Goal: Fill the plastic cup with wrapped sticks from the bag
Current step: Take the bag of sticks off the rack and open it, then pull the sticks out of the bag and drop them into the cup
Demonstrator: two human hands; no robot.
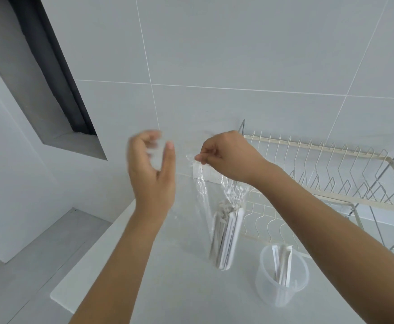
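My right hand (226, 157) pinches the top edge of a clear plastic bag (203, 195) and holds it hanging above the white counter. A bundle of wrapped sticks (225, 237) stands in the bag's lower part. My left hand (152, 169) is raised to the left of the bag, fingers apart and blurred, holding nothing. A translucent plastic cup (282, 274) stands on the counter at the lower right of the bag, with a few wrapped sticks (282, 265) upright inside it.
A wire dish rack (331, 178) stands behind the bag and cup along the tiled wall. The white counter (179, 277) ends at an edge on the left, with grey floor below. A dark recess is in the wall at the upper left.
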